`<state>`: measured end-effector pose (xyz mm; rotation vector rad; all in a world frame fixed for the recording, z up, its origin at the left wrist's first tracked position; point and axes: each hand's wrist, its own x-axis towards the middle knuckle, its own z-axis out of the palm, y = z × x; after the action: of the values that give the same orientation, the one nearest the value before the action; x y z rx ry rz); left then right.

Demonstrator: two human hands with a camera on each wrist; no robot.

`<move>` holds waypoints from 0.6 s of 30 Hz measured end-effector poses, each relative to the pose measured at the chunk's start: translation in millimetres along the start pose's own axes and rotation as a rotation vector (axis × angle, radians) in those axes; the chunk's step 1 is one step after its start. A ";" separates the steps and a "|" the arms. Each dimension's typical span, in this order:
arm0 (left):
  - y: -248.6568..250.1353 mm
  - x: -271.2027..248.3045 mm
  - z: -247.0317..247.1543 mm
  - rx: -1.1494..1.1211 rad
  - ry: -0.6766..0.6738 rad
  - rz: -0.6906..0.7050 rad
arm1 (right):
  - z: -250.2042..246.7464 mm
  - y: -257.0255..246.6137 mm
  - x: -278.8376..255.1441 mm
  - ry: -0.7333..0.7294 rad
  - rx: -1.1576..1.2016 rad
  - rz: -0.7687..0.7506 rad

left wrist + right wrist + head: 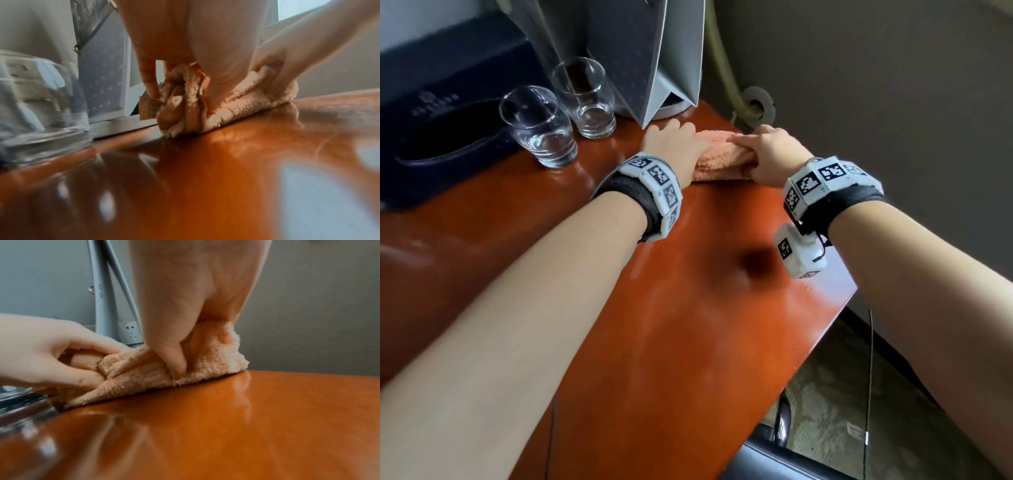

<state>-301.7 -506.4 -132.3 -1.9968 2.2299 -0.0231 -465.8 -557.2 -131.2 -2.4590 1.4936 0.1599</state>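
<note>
A peach-coloured fluffy towel (722, 161) lies bunched into a roll on the glossy reddish wooden table (688, 308), near its far end. My left hand (674, 142) grips the towel's left end (180, 104), thumb in front and fingers curled over the top. My right hand (774, 150) grips the right end, its thumb pressed into the cloth (205, 356) from the near side. The left hand (51, 350) also shows in the right wrist view, and the right hand (287, 52) in the left wrist view. Both hands hold the towel down on the table.
Two clear drinking glasses (537, 126) (585, 99) stand left of the towel, close to my left hand. A grey starred paper bag (654, 58) stands just behind it. A dark tissue box (445, 137) sits far left. The table's right edge (835, 318) drops beside a wall.
</note>
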 end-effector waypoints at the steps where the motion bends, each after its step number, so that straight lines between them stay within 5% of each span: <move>1: -4.9 -7.5 0.3 0.008 -0.001 -0.023 | 0.6 -8.9 1.6 -0.004 -0.005 -0.019; 7: -32.6 -48.1 10.6 -0.068 -0.031 -0.091 | 5.0 -44.6 21.7 0.018 -0.030 -0.084; 18: -55.0 -40.5 4.3 -0.118 -0.111 -0.185 | -1.5 -72.6 58.0 -0.038 -0.028 -0.149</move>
<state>-242.7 -472.3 -126.5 -2.2010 2.0177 0.1984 -374.6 -575.4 -131.0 -2.5629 1.2951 0.1992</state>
